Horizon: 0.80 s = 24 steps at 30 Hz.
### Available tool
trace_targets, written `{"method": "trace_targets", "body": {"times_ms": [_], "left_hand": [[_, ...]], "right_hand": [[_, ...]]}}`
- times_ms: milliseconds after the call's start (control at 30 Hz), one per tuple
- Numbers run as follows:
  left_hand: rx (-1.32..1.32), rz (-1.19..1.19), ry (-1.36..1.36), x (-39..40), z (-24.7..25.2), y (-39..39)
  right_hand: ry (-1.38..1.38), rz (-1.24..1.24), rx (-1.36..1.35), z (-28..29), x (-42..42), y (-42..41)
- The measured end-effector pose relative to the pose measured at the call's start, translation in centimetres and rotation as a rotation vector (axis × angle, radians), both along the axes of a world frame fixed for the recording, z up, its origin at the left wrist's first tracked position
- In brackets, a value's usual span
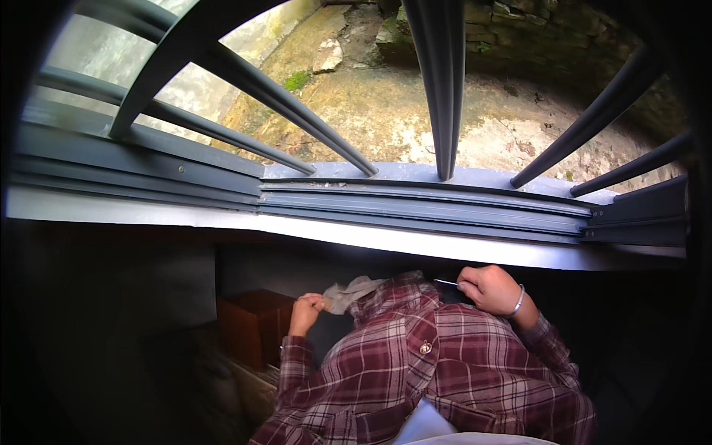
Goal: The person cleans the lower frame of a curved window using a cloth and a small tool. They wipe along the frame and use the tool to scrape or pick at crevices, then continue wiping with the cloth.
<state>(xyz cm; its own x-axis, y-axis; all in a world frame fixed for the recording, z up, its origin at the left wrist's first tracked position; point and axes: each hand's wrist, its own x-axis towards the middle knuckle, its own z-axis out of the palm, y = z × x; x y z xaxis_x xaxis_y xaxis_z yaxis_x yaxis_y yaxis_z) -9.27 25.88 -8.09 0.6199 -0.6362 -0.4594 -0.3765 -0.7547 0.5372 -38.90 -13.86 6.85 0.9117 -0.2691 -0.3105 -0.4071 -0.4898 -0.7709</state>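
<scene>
My left hand [306, 313] pinches the end of a pale, crumpled cloth or tissue [356, 290], which stretches toward the front of my plaid shirt [389, 345]. A small yellowish patch shows right at those fingertips; what it is stays unclear. Over on the other side, my right hand [489, 289] grips a thin, shiny metal tool [445, 282] that points left. Its tip lies close to the shirt front, and its handle is hidden in the fist. A silvery bracelet [518, 300] circles that wrist. Both hands are below the window ledge.
Ahead, a white window ledge [389, 236] runs across above my hands. Behind it are a grey metal sliding-window track [423, 206] and upright bars [439, 83]. A reddish-brown wooden box [253, 325] stands left of my left hand. Mossy stone ground [356, 117] lies outside.
</scene>
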Motion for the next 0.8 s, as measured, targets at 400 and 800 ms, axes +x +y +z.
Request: {"method": "trace_targets", "body": {"times_ms": [400,800], "left_hand": [[-0.473,0.250,0.779,-2.1,14.0,-7.4],[-0.902,-0.202,0.850,-5.6,20.1,-20.1]], "right_hand": [[-0.479,0.009,0.282,1.0,0.4,-0.7],[-0.786,0.095,0.276,3.1,6.6,2.9]]}}
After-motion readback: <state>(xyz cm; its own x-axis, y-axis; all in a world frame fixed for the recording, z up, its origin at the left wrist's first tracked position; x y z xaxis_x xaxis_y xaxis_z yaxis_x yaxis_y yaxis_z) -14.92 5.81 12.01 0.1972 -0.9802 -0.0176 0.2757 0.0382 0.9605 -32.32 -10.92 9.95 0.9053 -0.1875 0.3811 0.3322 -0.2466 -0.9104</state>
